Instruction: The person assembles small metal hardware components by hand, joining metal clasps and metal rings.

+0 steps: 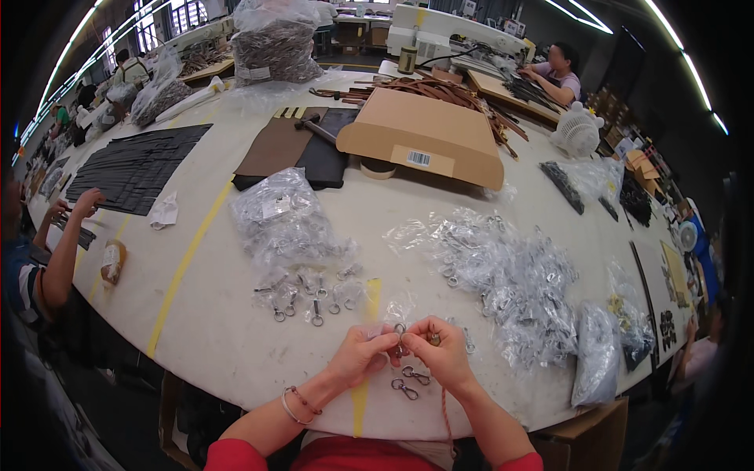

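Observation:
At the table's near edge my left hand (pixel 364 355) and my right hand (pixel 438 353) meet, fingertips pinched around a small metal snap hook (pixel 400 329) with its ring end up. Clear thin plastic shows beside the left fingers. A small brass-coloured piece (pixel 434 339) sits at my right fingers; its kind is unclear. Just below my hands lie two loose silvery snap hooks (pixel 405 388). Left of them, several metal key-ring fittings (pixel 317 308) are spread in front of a clear bag of metal fittings (pixel 283 216). A reddish cord (pixel 446 416) hangs by my right wrist.
To the right lies a large heap of individually bagged metal fittings (pixel 518 282), with a filled plastic bag (pixel 595 353) beside it. Ahead are a cardboard box (pixel 424 129), a hammer (pixel 314 125) and brown straps (pixel 440 88). At left, another person's hands (pixel 82 204) work near black strips (pixel 137 169).

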The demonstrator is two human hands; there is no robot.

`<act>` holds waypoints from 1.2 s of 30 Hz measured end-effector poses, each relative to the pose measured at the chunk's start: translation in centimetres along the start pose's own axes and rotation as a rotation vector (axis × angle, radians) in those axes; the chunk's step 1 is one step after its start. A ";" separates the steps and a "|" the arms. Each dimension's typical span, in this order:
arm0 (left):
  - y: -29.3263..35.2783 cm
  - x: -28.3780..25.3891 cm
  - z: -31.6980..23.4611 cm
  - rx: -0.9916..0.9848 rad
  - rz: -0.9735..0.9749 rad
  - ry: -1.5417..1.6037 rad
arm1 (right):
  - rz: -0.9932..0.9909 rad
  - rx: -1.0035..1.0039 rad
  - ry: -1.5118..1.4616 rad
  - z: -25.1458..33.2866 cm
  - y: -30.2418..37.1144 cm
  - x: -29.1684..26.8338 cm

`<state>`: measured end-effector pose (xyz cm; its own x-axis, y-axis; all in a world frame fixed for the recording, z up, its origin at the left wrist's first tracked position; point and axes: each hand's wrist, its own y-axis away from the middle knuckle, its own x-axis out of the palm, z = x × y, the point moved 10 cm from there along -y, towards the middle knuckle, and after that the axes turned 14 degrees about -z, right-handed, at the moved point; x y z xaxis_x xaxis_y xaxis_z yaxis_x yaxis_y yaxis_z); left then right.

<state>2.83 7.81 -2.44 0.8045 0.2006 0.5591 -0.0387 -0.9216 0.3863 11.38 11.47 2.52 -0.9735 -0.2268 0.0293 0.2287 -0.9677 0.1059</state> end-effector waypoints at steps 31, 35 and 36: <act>0.9 0.8 -2.1 0.367 -0.073 -0.494 | 0.081 0.338 -0.124 -2.0 -1.0 -3.0; 2.0 1.7 -3.6 0.607 -0.051 -0.642 | 0.315 0.495 -0.190 -1.8 -0.5 -0.8; 1.8 1.7 -3.3 0.606 -0.045 -0.643 | 0.309 0.494 -0.192 -1.9 -0.5 -0.9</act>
<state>2.16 7.61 1.66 0.9823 0.1833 -0.0388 0.1750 -0.9716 -0.1592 12.15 11.91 0.53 -0.8539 -0.4208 0.3063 0.5205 -0.6845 0.5105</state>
